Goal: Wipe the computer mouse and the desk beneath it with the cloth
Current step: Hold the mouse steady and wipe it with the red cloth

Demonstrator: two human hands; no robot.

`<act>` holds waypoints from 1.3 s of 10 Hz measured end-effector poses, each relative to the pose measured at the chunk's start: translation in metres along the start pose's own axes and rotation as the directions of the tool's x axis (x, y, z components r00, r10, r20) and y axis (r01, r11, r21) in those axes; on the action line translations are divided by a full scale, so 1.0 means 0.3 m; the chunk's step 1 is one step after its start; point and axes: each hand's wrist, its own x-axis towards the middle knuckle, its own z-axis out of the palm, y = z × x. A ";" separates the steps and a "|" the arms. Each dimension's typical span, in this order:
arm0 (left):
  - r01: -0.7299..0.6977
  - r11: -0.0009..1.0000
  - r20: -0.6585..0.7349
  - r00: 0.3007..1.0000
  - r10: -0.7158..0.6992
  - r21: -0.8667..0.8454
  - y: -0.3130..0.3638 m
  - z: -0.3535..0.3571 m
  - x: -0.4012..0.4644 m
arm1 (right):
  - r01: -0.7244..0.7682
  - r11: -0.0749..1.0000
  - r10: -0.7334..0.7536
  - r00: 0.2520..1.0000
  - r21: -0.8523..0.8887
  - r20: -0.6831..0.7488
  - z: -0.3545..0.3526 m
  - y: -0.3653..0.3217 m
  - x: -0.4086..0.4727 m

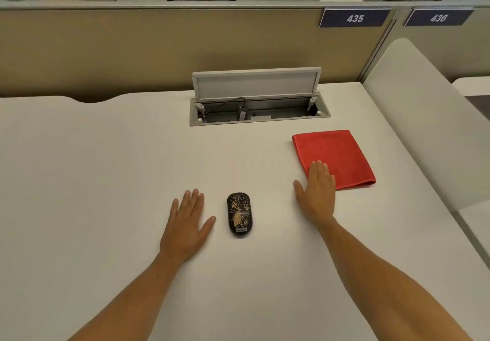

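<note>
A black computer mouse (239, 214) speckled with pale dust lies on the off-white desk (106, 168), near the middle. My left hand (187, 225) lies flat on the desk just left of the mouse, fingers straight, a small gap between thumb and mouse. A folded red cloth (336, 152) lies to the right and further back. My right hand (316, 193) is flat with straight fingers, its fingertips over the cloth's near left corner, its palm on the desk right of the mouse.
An open cable box (258, 112) with a raised lid (256, 82) is set into the desk behind the mouse. A beige partition (159, 48) runs along the back. A pale side divider (424, 117) borders the desk on the right.
</note>
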 end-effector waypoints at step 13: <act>-0.296 0.951 0.036 0.953 0.300 -0.085 0.045 -0.014 0.038 | 0.096 0.822 -0.274 0.930 0.561 0.243 -0.082 -0.261 -0.023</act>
